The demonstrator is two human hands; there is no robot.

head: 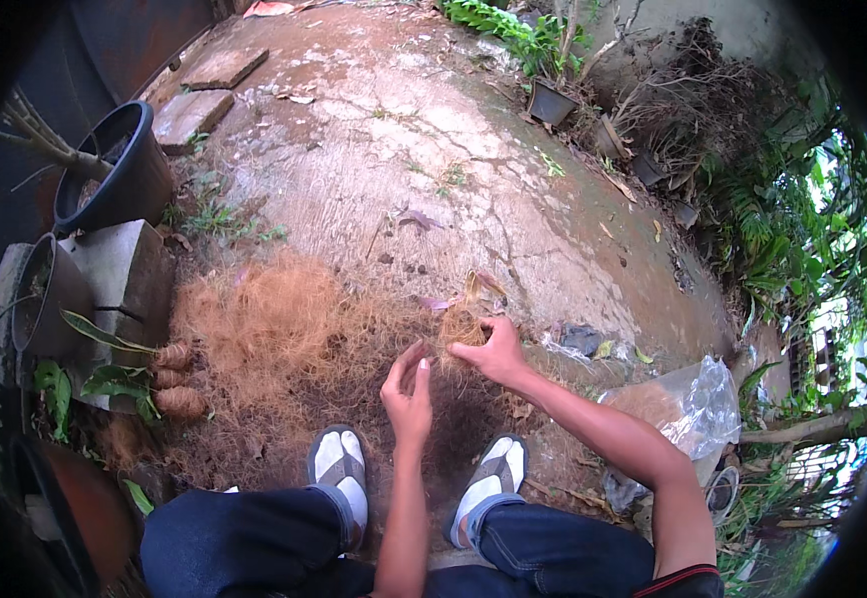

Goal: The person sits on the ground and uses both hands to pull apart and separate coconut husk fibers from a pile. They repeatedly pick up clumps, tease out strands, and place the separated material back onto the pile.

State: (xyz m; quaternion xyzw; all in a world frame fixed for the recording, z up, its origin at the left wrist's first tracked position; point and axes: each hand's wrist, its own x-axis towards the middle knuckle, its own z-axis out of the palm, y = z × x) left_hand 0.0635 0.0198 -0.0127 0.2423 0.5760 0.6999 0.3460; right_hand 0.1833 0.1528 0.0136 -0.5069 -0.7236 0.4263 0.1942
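My right hand grips a ball of brown coconut fibre between thumb and fingers. From the top of the ball rises a small plant with purplish and yellowish leaves. My left hand is just to the left of the ball, palm turned towards it, thumb apart from the curved fingers; no object shows in it. Beneath both hands lies dark soil mixed with loose fibre. A large heap of coconut fibre spreads over the ground to the left.
Several fibre-wrapped plant balls sit in a row by a concrete block. Black plant pots stand at the left. A clear plastic bag lies at the right. Cracked concrete stretches ahead, with potted plants along its right edge.
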